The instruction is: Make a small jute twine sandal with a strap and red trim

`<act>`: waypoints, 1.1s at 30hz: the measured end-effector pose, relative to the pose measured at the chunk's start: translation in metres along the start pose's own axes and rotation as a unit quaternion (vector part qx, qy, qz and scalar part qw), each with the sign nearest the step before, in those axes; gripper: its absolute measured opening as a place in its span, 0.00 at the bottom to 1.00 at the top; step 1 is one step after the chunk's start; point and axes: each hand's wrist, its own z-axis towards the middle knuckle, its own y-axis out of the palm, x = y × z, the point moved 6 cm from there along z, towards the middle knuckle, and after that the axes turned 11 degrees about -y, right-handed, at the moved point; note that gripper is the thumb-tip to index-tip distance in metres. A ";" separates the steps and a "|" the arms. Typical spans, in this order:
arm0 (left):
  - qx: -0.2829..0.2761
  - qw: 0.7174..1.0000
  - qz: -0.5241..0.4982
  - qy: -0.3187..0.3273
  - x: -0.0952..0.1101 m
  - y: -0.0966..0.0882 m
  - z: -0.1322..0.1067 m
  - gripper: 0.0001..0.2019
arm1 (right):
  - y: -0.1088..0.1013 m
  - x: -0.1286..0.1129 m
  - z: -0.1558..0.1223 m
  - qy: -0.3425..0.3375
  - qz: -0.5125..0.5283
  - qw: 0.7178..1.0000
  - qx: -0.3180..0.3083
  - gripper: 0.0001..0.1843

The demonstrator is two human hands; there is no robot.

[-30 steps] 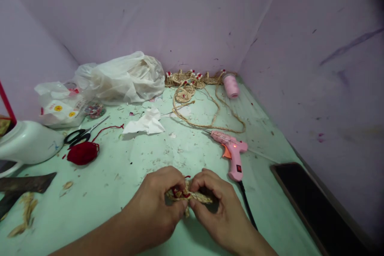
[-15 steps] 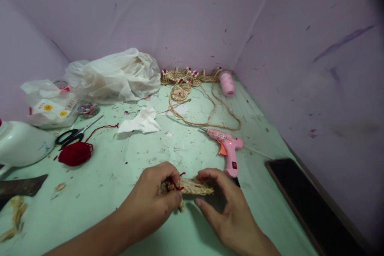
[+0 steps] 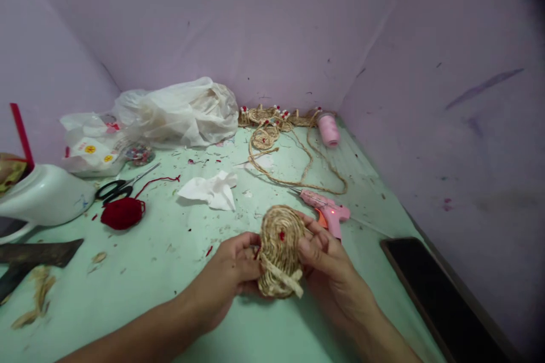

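The fingers (image 3: 250, 243) of the left hand (image 3: 227, 278) close on the left edge of the coiled jute oval (image 3: 279, 244), and the fingers (image 3: 313, 241) of the right hand (image 3: 330, 264) clamp its right edge, thumbs in front and the rest curled behind as far as I can tell. Gripped from 2 sides like this, the oval stands almost upright above the counter (image 3: 170, 272), its spiral face turned to the camera, which seems meant to keep that face in plain sight; a red bead (image 3: 281, 235) sits near its middle and a pale flat strip (image 3: 284, 279) crosses its lower end. Both wrists are bent inward and the forearms come in from the lower edge and meet at the oval, the left one lying low over the counter. Just behind the right hand lies the pink glue gun (image 3: 326, 212) on its side with a red light showing, close enough to count as handy. Beyond it a loose jute cord (image 3: 317, 184) loops back toward a heap of small jute coils (image 3: 264, 118) and a pink thread spool (image 3: 328, 129) by the wall. To the left, well apart from the hands, are a crumpled tissue (image 3: 210, 193), a red yarn ball (image 3: 123, 212), black scissors (image 3: 119, 186), a plastic bag (image 3: 183, 110) and a white jug (image 3: 42, 198). A dark phone (image 3: 438, 289) lies at the right edge.
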 end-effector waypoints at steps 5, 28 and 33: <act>-0.019 0.997 0.077 0.006 -0.002 -0.002 -0.001 0.26 | -0.001 0.007 0.002 0.052 -0.039 0.998 -0.002 0.18; 0.161 0.683 0.656 0.277 0.032 -0.003 -0.019 0.23 | 0.010 -0.021 -0.040 -0.377 -0.629 0.661 -0.157 0.18; 0.168 0.683 0.667 0.247 0.033 0.004 -0.018 0.23 | 0.007 -0.014 -0.030 -0.359 -0.616 0.684 -0.155 0.19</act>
